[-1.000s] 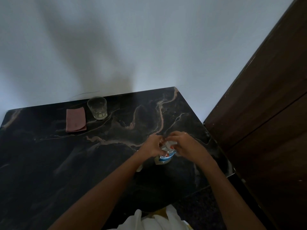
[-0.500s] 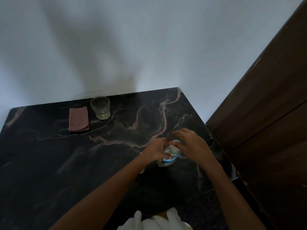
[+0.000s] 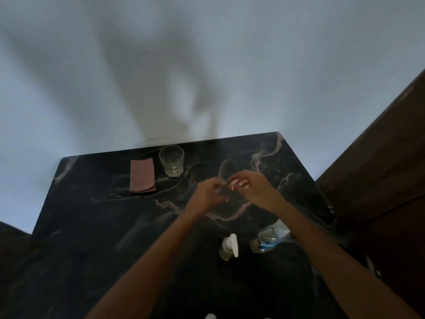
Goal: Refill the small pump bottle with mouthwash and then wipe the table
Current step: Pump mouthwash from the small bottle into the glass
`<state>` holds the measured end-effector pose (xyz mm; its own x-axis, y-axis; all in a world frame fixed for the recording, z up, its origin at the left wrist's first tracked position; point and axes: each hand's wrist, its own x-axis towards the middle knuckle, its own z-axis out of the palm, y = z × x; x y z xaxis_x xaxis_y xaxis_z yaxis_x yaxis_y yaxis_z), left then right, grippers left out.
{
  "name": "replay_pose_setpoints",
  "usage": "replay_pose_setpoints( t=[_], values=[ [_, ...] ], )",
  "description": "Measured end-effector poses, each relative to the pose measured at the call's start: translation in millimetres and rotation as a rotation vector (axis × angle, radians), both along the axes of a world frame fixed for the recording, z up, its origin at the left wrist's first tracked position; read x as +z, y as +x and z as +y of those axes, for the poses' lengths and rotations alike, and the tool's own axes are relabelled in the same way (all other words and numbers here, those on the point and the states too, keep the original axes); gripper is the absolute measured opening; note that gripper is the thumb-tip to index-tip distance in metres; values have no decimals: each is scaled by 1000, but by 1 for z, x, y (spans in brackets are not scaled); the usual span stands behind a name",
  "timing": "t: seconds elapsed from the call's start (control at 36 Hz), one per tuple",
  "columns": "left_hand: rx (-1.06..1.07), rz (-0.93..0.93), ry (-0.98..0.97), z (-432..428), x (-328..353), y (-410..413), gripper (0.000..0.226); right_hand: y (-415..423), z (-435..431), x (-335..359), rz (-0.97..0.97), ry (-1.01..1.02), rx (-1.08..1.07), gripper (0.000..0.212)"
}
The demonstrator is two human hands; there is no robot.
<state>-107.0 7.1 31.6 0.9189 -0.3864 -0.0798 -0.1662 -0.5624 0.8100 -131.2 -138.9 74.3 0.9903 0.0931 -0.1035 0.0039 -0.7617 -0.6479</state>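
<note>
blue label on mouthwash bottle, lettering too blurred to read

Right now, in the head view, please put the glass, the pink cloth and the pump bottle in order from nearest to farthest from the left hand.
From the left hand:
1. Glass, far side, to its left.
2. Pump bottle, near side, toward the person.
3. Pink cloth, farthest left, beside the glass.
Glass and pump bottle are nearly equal, so their order is uncertain.

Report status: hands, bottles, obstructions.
Left hand and right hand raised together mid-table, grip unclear. Pump bottle and mouthwash bottle standing untouched. Nothing blocking.
</note>
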Motion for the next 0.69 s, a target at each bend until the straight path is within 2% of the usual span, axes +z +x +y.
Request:
replay_pose_setpoints(
  t=[0.14, 0.22, 0.39, 0.47, 0.56, 0.61, 0.67, 0.69],
  values=[
    [161, -51, 46, 44, -12, 32, 43, 57, 26, -29, 107, 50, 59, 25],
    [270, -66, 7, 67, -21, 48, 37, 85, 42, -47, 172, 68, 58, 35],
    [469, -48, -36, 98, -33, 79, 40, 126, 72, -76, 159, 101, 74, 62],
    [478, -68, -27, 108, -39, 91, 45, 143, 85, -86, 152, 140, 61, 70],
    [471, -60, -17, 112, -45, 103, 51, 156, 94, -90, 110, 216, 72, 67],
    [441, -74, 119, 120, -46, 112, 55, 163, 98, -94, 90, 256, 88, 69],
    [396, -85, 248, 126, -50, 122, 58, 169, 103, -102, 100, 277, 94, 82],
    [398, -59, 207, 124, -50, 124, 56, 172, 105, -106, 107, 276, 84, 92]
  ],
)
